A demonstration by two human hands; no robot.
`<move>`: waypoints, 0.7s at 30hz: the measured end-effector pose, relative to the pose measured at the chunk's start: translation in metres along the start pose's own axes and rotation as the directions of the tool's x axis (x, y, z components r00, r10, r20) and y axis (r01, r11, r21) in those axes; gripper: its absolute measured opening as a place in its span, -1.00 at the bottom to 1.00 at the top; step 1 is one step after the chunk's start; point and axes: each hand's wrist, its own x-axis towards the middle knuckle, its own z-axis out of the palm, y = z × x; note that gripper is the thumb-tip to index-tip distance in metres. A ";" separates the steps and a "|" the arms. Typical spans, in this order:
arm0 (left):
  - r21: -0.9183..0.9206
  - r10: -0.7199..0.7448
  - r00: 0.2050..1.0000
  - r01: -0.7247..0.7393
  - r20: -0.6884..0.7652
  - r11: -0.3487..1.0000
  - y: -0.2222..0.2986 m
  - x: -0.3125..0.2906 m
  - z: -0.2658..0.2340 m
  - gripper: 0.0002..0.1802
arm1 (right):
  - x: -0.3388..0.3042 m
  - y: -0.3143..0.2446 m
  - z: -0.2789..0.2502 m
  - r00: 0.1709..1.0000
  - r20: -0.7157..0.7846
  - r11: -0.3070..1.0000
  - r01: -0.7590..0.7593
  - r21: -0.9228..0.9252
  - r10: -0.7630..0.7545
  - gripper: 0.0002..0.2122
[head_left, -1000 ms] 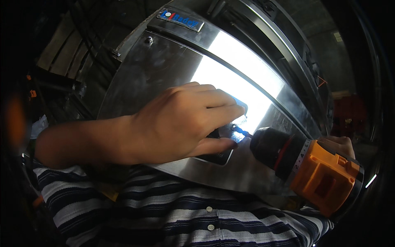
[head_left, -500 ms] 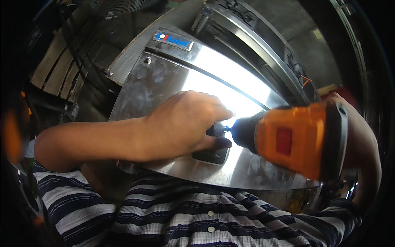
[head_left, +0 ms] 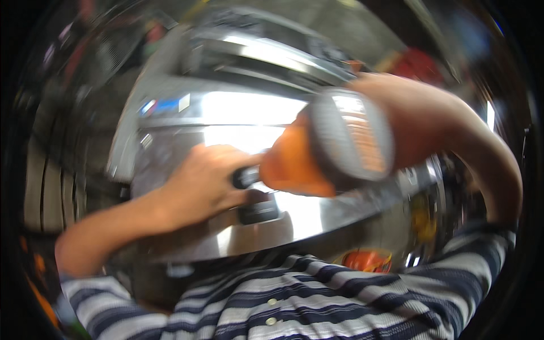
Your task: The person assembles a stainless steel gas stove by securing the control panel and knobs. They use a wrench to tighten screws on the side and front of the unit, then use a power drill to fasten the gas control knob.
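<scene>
A stainless steel panel (head_left: pixel 170 204) lies across in front of me, bright with reflected light and smeared by motion. My left hand (head_left: pixel 212 175) rests over it, thumb and fingers closed round a small dark knob (head_left: pixel 246 177). Just below the knob, a black plate (head_left: pixel 259 211) is fixed to the panel. My right hand (head_left: pixel 382 105) grips an orange and black power drill (head_left: pixel 300 161); the drill's body hides most of its fingers. The drill's grey rear end faces up toward me and its nose points at the knob. Whether its bit touches the knob cannot be made out.
Behind the panel stands a metal stove-like frame (head_left: pixel 272 54). A blue and silver badge (head_left: pixel 167 105) sits on the panel's far left. Wooden slats (head_left: pixel 54 187) are at the left, a red object (head_left: pixel 419 65) far right, and an orange-red object (head_left: pixel 367 260) beyond the panel's near edge.
My view has shifted, so the panel sits further left and flatter. The drill has tilted, its rear now turned up toward me and my right arm raised. My left hand still holds the knob.
</scene>
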 end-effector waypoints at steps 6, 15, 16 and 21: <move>0.417 0.221 0.975 -0.188 -0.032 0.889 -0.034 -0.019 -0.036 -0.47 | 0.055 -0.035 -0.036 0.997 0.064 0.985 0.051 -0.166 -0.041 -0.51; 0.447 0.224 0.974 -0.207 0.014 0.870 -0.027 -0.011 -0.008 -0.46 | 0.050 -0.008 -0.005 0.992 0.079 0.994 -0.093 -0.049 0.097 -0.64; 0.453 0.228 0.974 -0.207 0.007 0.867 -0.024 -0.011 -0.008 -0.46 | 0.048 -0.009 -0.005 0.991 0.085 0.994 -0.096 -0.049 0.100 -0.65; 0.477 0.232 0.973 -0.207 0.006 0.854 -0.024 -0.021 -0.005 -0.45 | 0.046 -0.011 0.011 0.995 0.077 0.996 -0.061 -0.059 0.065 -0.71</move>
